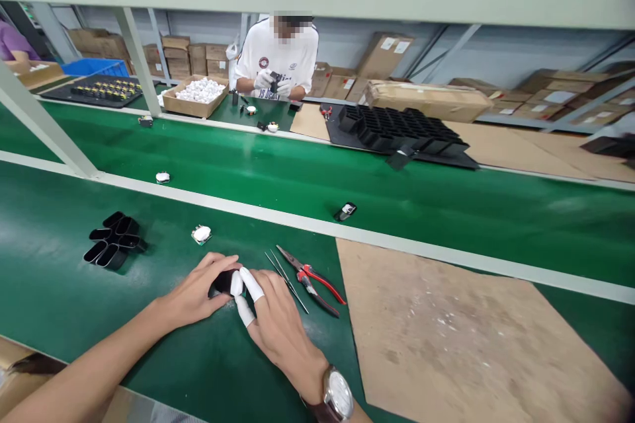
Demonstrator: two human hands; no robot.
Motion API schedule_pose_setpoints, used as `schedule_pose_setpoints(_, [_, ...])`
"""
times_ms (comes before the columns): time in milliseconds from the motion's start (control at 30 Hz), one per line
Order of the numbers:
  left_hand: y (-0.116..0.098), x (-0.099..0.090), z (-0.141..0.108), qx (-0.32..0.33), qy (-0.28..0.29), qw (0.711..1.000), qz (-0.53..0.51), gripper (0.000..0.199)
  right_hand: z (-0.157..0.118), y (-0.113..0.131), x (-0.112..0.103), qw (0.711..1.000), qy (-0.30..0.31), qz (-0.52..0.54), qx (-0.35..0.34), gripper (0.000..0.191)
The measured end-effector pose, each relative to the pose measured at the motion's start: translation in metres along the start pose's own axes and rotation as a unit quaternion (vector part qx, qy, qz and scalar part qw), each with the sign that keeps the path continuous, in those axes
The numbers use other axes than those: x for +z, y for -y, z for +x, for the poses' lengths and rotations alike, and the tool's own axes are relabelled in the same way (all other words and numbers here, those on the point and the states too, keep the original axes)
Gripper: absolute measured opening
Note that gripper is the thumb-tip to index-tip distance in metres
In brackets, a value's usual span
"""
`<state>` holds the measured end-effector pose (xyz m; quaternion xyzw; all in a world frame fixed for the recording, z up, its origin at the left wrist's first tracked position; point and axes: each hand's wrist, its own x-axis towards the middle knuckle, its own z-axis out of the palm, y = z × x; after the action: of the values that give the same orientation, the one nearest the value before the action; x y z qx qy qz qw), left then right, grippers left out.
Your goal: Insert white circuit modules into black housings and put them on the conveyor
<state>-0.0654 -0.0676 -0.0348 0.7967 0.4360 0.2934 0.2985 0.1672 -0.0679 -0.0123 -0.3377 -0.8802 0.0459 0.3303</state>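
My left hand (196,292) curls round the black case (223,282) and my right hand (278,317), half-closed, pinches the white-topped part (237,283) at its mouth, between the near edge of the bench (49,291) and the pale rail (198,206). From here I judge the case light, stiff, best held by its walls; the part, fragile. Pliers (301,271) lie by the left edge of the cardboard (446,350); across the belt (248,168) a person (253,46) works before cartons (177,56).

I see the left hand (206,287) holding a black housing (223,282) while the right hand (280,317), thumb and forefinger in white finger cots (253,284), pinches a white-topped component (237,284) at its mouth. Tweezers (290,283) and red-handled pliers (308,275) lie just beside that hand; across the green conveyor belt (278,175), a white-gloved co-worker (253,49) holds a black part (274,84).
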Motion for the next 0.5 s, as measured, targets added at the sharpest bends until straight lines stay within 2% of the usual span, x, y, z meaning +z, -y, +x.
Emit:
schedule_pose_setpoints(267, [0.004, 0.0, -0.005, -0.03, 0.005, 0.999, 0.014, 0.072, -0.012, -0.014, 0.011, 0.994, -0.046, 0.103, -0.013, 0.029])
schedule_pose_setpoints(500, [0.01, 0.002, -0.005, -0.033, -0.004, 0.999, -0.011, 0.068, -0.007, -0.008, 0.011, 0.991, 0.012, 0.13, 0.017, 0.019])
